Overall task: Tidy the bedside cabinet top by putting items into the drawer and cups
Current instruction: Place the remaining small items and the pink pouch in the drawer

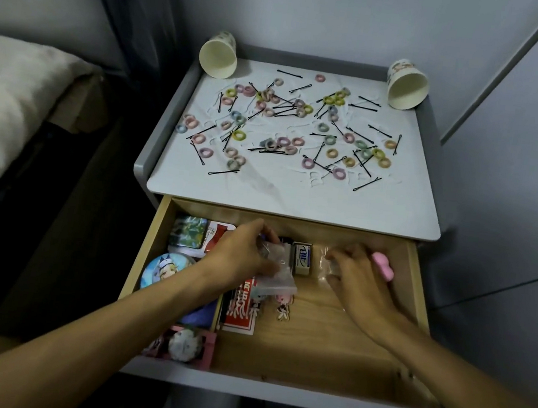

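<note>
2 bare forearms; left hand (240, 258), right hand (359, 282) bare.

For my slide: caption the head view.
Left hand, right hand grip clear bags in drawer; hair ties litter cabinet top.

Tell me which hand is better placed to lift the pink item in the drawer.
Right, probably. The right hand lies directly beside the pink item, on the right side of the drawer. The left hand is further across the drawer and already grips a clear bag.
</note>
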A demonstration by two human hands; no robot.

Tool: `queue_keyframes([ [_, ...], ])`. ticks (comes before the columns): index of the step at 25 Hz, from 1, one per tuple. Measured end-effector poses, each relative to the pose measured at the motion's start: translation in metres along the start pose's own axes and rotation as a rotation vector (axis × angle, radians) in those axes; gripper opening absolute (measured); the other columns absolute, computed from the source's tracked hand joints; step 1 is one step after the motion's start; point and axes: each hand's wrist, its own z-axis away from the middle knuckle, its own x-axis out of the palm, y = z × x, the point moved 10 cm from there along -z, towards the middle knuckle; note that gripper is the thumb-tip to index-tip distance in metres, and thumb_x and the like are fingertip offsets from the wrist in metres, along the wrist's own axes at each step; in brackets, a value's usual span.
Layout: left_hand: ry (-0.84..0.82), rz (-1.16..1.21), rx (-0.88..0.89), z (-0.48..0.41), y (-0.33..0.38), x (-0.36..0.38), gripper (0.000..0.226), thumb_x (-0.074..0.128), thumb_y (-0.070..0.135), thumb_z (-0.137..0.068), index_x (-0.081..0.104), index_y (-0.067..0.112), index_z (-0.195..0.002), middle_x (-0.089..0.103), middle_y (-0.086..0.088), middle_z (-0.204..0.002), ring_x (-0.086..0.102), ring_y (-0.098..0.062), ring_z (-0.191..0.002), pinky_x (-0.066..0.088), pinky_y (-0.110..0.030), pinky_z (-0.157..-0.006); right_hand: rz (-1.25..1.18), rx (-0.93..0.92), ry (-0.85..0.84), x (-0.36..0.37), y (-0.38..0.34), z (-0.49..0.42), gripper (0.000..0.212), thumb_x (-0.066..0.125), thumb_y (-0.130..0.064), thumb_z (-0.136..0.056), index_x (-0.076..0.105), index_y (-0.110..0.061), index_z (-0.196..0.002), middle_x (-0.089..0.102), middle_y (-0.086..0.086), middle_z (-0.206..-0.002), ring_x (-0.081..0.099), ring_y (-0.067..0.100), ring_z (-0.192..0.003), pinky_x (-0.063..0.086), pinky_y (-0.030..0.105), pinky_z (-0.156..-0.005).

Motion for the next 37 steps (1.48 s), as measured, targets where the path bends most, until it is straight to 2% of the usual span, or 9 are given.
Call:
queue_keyframes([
  [7,-0.027,0.062,-0.017,0.000,-0.004,0.001,0.032,0.071,-0.001,-0.083,0.065,0.025,-0.100,0.063,0.001,-0.090,0.061,-0.010,-0.075,0.046,-0.014,-0.054,-0.106,-0.043,-0.044,-0.002,0.000,-0.002,0.031,0.059,-0.003,-0.085,0.067,-0.027,-0.104,0.067,0.000,-0.104,0.063,0.020,-0.098,0.052,0.034,-0.081],
  [11,-0.045,0.107,-0.031,0.001,-0.005,0.003,0.032,0.070,-0.001,-0.084,0.067,0.023,-0.105,0.066,-0.001,-0.095,0.065,-0.013,-0.081,0.050,-0.016,-0.059,0.083,-0.085,0.061,-0.018,-0.010,0.003,0.037,0.060,-0.010,-0.089,0.064,-0.027,-0.122,0.056,-0.003,-0.113,0.055,0.021,-0.109,0.044,0.034,-0.094],
  [16,-0.061,0.294,-0.049,0.006,0.001,0.007,0.039,0.068,-0.008,-0.083,0.064,0.016,-0.114,0.067,-0.005,-0.084,0.067,-0.012,-0.071,0.053,-0.018,-0.061,-1.127,0.043,-0.174,-0.028,-0.049,0.018,0.022,0.060,-0.018,-0.095,0.054,-0.032,-0.111,0.066,0.004,-0.114,0.067,0.012,-0.096,0.054,0.029,-0.082],
  [19,-0.091,0.362,-0.083,0.009,0.002,0.013,0.046,0.068,-0.011,-0.081,0.059,0.013,-0.120,0.067,-0.008,-0.082,0.067,-0.010,-0.066,0.053,-0.018,-0.060,-1.282,0.041,-0.239,-0.027,-0.068,0.028,0.021,0.066,-0.015,-0.090,0.053,-0.022,-0.105,0.070,0.009,-0.105,0.071,0.018,-0.093,0.056,0.026,-0.076],
  [24,-0.055,0.285,-0.155,0.004,-0.008,0.011,0.037,0.071,0.004,-0.085,0.056,0.014,-0.117,0.071,-0.011,-0.100,0.071,-0.025,-0.087,0.060,-0.031,-0.070,-0.981,0.101,-0.091,-0.020,-0.029,0.010,0.011,0.066,-0.009,-0.089,0.064,-0.020,-0.090,0.069,-0.002,-0.088,0.067,0.014,-0.083,0.054,0.030,-0.076],
  [28,-0.015,0.230,-0.134,0.002,-0.006,0.003,0.020,0.069,0.012,-0.088,0.061,0.017,-0.106,0.072,-0.009,-0.096,0.070,-0.021,-0.082,0.058,-0.033,-0.070,-0.649,0.140,-0.037,-0.003,0.007,-0.010,0.017,0.062,-0.009,-0.092,0.071,-0.020,-0.102,0.074,-0.004,-0.096,0.068,0.011,-0.091,0.054,0.036,-0.086],
  [31,-0.041,0.205,-0.122,0.002,-0.002,0.004,0.014,0.068,0.015,-0.089,0.063,0.018,-0.101,0.071,-0.010,-0.097,0.071,-0.023,-0.086,0.058,-0.035,-0.074,-0.399,0.038,-0.038,0.001,-0.004,-0.011,0.030,0.059,-0.004,-0.092,0.070,-0.019,-0.116,0.070,0.001,-0.110,0.066,0.013,-0.100,0.037,0.007,-0.088],
  [33,-0.060,0.183,-0.115,0.001,0.001,0.005,0.011,0.067,0.016,-0.091,0.064,0.017,-0.101,0.072,-0.010,-0.096,0.071,-0.027,-0.089,0.059,-0.037,-0.076,-0.339,0.003,-0.037,-0.001,-0.010,-0.008,0.034,0.061,-0.003,-0.092,0.068,-0.018,-0.121,0.061,0.005,-0.117,0.061,0.016,-0.105,0.026,0.002,-0.085],
  [37,-0.066,0.032,-0.037,0.003,0.011,0.001,0.006,0.066,0.021,-0.091,0.065,0.020,-0.097,0.072,-0.006,-0.092,0.071,-0.022,-0.085,0.059,-0.038,-0.078,-0.232,0.034,0.003,-0.014,-0.004,0.002,0.033,0.063,-0.018,-0.092,0.066,-0.031,-0.122,0.051,-0.001,-0.126,0.053,0.016,-0.115,0.031,0.016,-0.092],
])
